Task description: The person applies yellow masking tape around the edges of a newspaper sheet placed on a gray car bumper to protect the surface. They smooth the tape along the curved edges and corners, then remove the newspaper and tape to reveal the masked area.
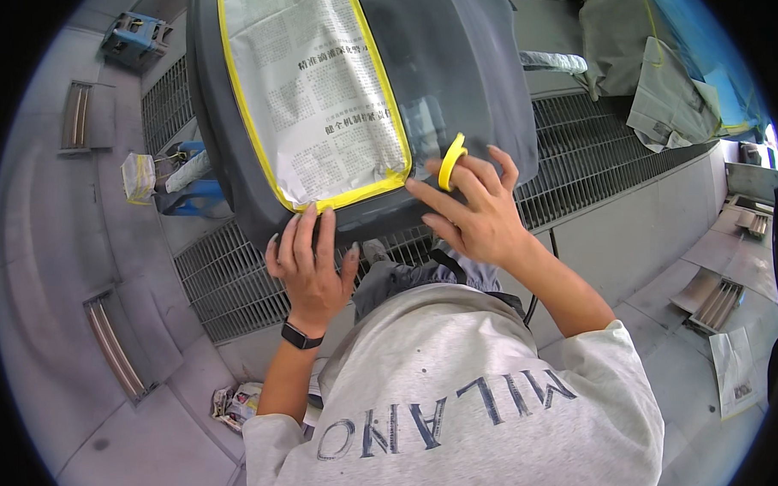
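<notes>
A dark grey, smooth curved panel (468,60) fills the upper middle in front of me. Newspaper (307,100) covers a long area of it, bordered by yellow masking tape (353,194). My left hand (311,267) has its fingers extended, tips on the tape at the near left corner of the sheet. My right hand (480,210) carries a roll of yellow masking tape (452,162) around its fingers. Its index fingertip touches the panel at the near right corner of the taped border.
Blue stands (199,194) with wrapped parts support the panel at left. Floor grating (591,146) runs beneath it. Grey covering and blue sheeting (698,18) hang at far right. Lamp units (114,347) line the left wall. Crumpled paper (239,405) lies at lower left.
</notes>
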A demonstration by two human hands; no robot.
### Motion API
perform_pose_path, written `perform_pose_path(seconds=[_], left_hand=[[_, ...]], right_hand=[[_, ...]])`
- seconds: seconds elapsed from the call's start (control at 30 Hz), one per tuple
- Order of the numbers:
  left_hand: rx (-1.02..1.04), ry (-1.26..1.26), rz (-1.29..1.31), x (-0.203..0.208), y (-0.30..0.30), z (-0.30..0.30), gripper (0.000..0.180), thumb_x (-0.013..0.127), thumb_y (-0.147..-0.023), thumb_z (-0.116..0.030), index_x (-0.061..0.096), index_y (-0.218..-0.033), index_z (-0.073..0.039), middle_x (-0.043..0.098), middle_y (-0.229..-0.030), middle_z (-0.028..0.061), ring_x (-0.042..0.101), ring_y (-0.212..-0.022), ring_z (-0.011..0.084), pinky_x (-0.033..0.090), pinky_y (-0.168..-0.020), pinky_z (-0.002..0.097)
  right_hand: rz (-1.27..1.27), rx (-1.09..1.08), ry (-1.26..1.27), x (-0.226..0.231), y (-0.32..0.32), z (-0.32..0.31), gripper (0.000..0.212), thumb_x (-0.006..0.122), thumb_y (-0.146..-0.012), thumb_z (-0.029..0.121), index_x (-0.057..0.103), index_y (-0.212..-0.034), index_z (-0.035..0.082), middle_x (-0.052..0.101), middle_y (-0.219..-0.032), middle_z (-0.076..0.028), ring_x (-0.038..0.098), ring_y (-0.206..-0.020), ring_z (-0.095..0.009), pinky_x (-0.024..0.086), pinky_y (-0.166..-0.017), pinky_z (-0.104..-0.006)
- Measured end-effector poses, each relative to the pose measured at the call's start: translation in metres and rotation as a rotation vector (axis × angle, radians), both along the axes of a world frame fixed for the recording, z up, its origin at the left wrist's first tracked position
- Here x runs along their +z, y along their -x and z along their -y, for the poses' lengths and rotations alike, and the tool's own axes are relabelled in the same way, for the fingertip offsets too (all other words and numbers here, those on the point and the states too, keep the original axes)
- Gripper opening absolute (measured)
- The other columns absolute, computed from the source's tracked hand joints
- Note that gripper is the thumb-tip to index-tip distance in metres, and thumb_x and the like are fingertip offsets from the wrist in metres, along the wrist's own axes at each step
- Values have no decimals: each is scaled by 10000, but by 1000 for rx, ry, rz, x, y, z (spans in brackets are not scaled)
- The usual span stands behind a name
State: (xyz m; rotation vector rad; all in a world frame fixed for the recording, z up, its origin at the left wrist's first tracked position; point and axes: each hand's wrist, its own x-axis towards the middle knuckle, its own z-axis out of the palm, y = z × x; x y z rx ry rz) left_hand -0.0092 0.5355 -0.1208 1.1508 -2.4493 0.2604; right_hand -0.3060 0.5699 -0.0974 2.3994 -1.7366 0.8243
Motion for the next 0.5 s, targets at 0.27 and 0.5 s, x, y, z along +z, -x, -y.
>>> perform_pose_path(seconds=[0.27, 0.5], left_hand=[[-177, -926, -728, 42, 33, -22, 438, 682, -1029, -127, 663, -1450, -8, 716, -1262, 164, 692, -1045, 269, 523, -967, 379], [-110, -1351, -1035, 60, 5, -13, 162, 770, -1010, -91, 725, -1124, 14, 728, -1030, 59, 650, -933, 131, 517, -869, 282]], right_hand=[[347, 565, -21, 15, -18, -26, 382, 697, -858, 141, 793, -1226, 116, 751, -1029, -34, 732, -1061, -216, 484, -1179, -527], [406, 685, -48, 14, -41, -25, 341, 704, -903, 167, 784, -1230, 116, 747, -1017, -12, 726, -1010, -190, 495, -1160, -535]])
